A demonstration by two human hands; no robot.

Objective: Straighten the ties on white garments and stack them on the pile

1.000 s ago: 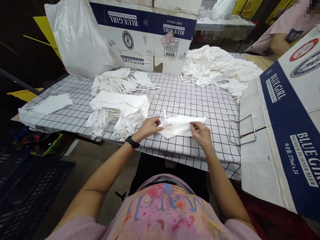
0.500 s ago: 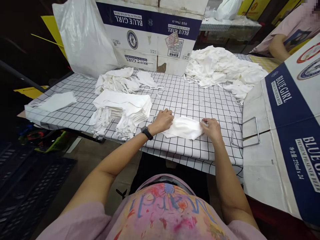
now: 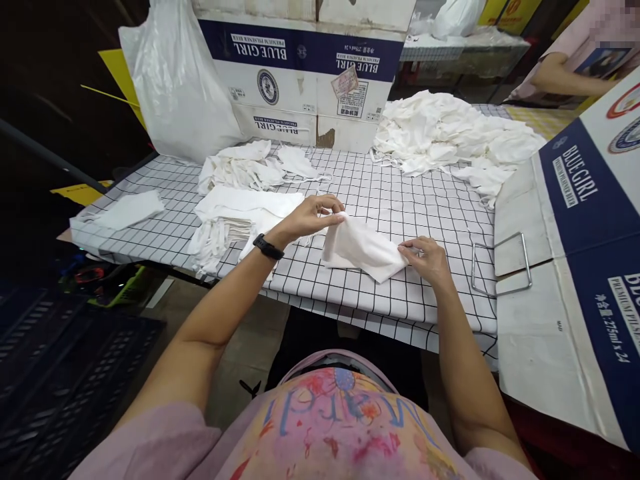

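A white cloth piece (image 3: 364, 248) is stretched between my two hands above the checked tablecloth. Its left end is lifted, pinched in the fingertips of my left hand (image 3: 320, 217), while the lower edge still touches the table. My right hand (image 3: 425, 259) pinches the opposite corner, low over the cloth's right end. Just left of my left hand lies a neat stack of white cloth pieces (image 3: 250, 203) with thin ties hanging from its front; my forearm hides part of it.
Behind the stack is a loose heap of white pieces (image 3: 243, 165). A larger pile (image 3: 440, 130) lies at the back right. Cardboard boxes stand behind (image 3: 300, 87) and right (image 3: 525, 320), near a metal wire frame (image 3: 501, 265). A plastic bag (image 3: 177, 87) is back left; another person's arm (image 3: 570, 80) shows far right.
My left hand has risen and moved slightly left, lifting the cloth's left end off the table. My right hand keeps its corner almost in place. The view has shifted slightly.
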